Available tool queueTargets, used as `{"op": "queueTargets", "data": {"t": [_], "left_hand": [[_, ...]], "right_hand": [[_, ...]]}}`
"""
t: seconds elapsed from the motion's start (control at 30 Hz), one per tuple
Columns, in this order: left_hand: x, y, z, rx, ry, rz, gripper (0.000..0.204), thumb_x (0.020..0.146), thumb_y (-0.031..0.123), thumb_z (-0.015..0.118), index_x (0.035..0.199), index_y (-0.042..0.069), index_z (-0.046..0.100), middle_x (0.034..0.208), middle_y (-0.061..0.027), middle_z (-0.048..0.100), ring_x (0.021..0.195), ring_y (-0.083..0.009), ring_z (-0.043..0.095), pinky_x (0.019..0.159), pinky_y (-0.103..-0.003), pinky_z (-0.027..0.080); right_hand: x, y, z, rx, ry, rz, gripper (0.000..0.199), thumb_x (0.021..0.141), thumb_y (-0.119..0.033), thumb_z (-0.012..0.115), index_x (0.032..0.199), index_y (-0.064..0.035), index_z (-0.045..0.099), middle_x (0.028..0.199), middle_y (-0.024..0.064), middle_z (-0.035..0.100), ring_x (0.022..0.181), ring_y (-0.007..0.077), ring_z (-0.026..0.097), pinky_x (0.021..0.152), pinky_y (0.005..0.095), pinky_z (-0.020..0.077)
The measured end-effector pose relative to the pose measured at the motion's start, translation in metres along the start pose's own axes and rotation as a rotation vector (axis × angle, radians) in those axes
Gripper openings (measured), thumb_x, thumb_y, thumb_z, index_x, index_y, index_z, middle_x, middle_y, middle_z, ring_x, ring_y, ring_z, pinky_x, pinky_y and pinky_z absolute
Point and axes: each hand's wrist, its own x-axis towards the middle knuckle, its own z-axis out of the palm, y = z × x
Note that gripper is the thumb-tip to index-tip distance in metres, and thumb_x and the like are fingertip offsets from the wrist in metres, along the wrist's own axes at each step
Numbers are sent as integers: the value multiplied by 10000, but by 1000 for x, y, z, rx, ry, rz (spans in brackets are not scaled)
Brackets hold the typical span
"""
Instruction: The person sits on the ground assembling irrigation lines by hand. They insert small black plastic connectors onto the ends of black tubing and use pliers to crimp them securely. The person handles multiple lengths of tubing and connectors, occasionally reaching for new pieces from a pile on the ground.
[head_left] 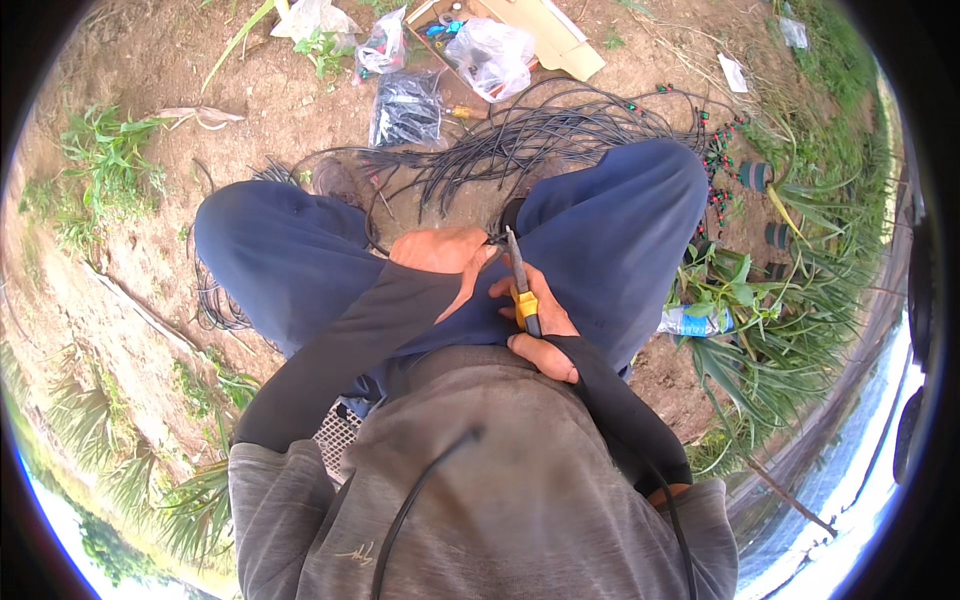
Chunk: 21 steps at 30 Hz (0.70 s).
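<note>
On the bare dirt ground point(150, 260) you sit with your knees apart, your blue trousers point(290, 260) filling the middle of the view and your grey shirt point(520, 500) the lower part. Green plants point(790, 330) line the right side, and weeds point(105, 170) grow at the left. Beyond your knees a large bundle of thin black irrigation tubes point(540, 135) fans out over the soil, some of them ending in small red and green fittings point(718, 150) near your right knee. Farther off lies an opened cardboard box point(545, 30), with clear plastic bags point(490, 55) resting on it and a dark bag of parts point(405, 108) just beside the tubes. A plastic bottle point(690, 320) lies among the leaves by your right thigh.

Between your thighs, your left hand point(445, 255) is closed loosely, its fingertips pinching the end of a black tube at the tip of the tool; the tube itself is too small there to follow. Your right hand point(535, 325) has its grip wrapped firmly around the yellow handles of a pair of pliers point(520, 285), whose dark nose points away from you and meets the left fingertips. Whether the jaws bite the tube you cannot tell. The two hands touch, both forearms in dark sleeves.
</note>
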Motion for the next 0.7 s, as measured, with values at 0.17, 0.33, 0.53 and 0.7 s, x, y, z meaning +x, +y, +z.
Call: {"op": "queueTargets", "data": {"t": [0.17, 0.33, 0.53, 0.7], "left_hand": [[6, 4, -18, -481, -249, -374, 242, 956, 236, 525, 919, 27, 641, 647, -83, 569, 558, -214, 537, 543, -308, 446], [4, 13, -17, -767, -460, -425, 343, 1003, 300, 467, 965, 16, 656, 626, -9, 536, 550, -77, 493, 522, -241, 416], [5, 30, -17, -760, -587, -431, 393, 1008, 355, 448, 966, 27, 661, 638, -19, 552, 543, -96, 511, 526, -242, 423], [5, 31, -19, -853, -591, -424, 393, 996, 380, 468, 993, 36, 658, 661, -27, 574, 580, -101, 559, 519, -255, 436]], "right_hand": [[-9, -2, -7, 505, 76, -67, 635, 779, 7, 551, 1365, -102, 330, 1229, 117, 492, 1141, 219, 484, 960, 370, 390], [10, -30, -11, 502, 291, -232, 358, 890, -41, 596, 1206, -72, 431, 1092, 83, 565, 948, 161, 559, 833, 308, 442], [16, -38, -21, 454, 189, -260, 354, 873, 14, 626, 1184, -48, 469, 1013, 66, 581, 846, 141, 577, 747, 281, 472], [11, -35, -25, 248, 190, -311, 349, 843, 33, 653, 1152, -52, 514, 988, 40, 575, 902, 119, 556, 803, 264, 457]]}}
